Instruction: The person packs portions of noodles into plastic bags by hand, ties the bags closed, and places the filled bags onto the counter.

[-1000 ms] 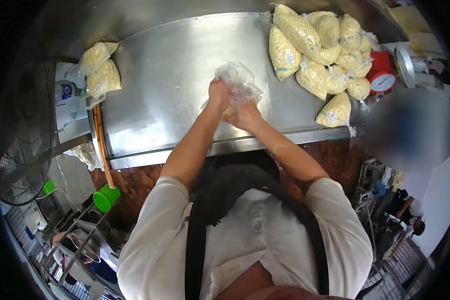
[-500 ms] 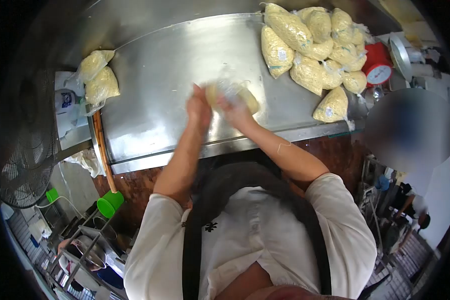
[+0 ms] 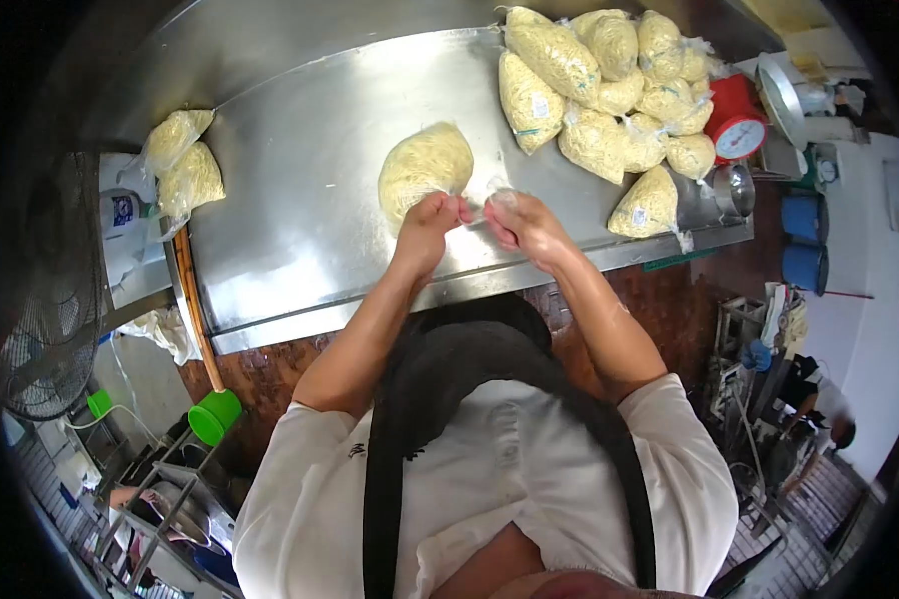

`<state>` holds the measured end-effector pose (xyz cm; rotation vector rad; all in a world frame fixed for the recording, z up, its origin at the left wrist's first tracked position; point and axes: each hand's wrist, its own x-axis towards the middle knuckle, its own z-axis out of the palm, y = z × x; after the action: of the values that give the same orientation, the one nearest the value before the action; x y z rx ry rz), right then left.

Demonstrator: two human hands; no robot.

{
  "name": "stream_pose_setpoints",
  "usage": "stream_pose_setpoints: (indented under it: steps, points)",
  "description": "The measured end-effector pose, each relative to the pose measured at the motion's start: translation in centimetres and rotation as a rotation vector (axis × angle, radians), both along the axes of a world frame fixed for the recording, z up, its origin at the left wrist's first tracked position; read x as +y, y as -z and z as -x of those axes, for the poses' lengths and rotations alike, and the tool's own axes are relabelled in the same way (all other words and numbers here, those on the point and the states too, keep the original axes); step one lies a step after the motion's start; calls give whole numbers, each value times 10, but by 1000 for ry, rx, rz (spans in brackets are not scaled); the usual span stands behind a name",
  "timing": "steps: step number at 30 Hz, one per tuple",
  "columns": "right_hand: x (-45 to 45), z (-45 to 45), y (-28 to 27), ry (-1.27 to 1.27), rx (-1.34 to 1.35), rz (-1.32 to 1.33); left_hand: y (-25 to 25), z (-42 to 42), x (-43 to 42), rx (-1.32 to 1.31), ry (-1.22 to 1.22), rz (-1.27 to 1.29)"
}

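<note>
A clear plastic bag of pale yellow, noodle-like shreds [image 3: 425, 168] rests on the steel table in front of me. My left hand [image 3: 433, 228] is closed on the bag's gathered neck, just below its full part. To the right, my right hand [image 3: 525, 228] is closed on the twisted plastic end of the same bag. A thin stretch of clear film spans the short gap between both hands. Whether the neck has a knot in it is too small to tell.
Several similar filled bags [image 3: 594, 140] are piled at the back right, beside a red dial scale [image 3: 737, 125] and a metal cup [image 3: 734, 190]. Two more bags [image 3: 191, 180] lie at the left edge of the steel table [image 3: 290, 210]. Wooden poles [image 3: 196, 304] lean there.
The bag, blurred between my hands before, now rests on the table to their left. My hands have drawn apart, the right one moving rightward with the bag's end.
</note>
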<state>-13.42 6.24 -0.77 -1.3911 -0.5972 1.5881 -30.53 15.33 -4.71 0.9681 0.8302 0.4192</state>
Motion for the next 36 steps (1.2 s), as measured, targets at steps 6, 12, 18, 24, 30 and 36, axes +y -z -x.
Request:
stream_pose_setpoints:
  steps: [6,12,18,24,30,36]
  points:
    - [64,40,57,102,-888,-448,0,12,32,618,309,-1063]
    - [90,57,99,173,-865,-330,64,23,48,517,248,-1150]
    - [94,64,90,123,-567,-175,77,27,42,455,56,-997]
    - [76,56,117,-12,-1070,-581,84,20,30,484,-112,-744]
    - [101,31,118,-254,-614,-406,77,18,53,341,-181,-637]
    - [99,8,134,-269,-582,-373,75,-9,57,396,-49,-502]
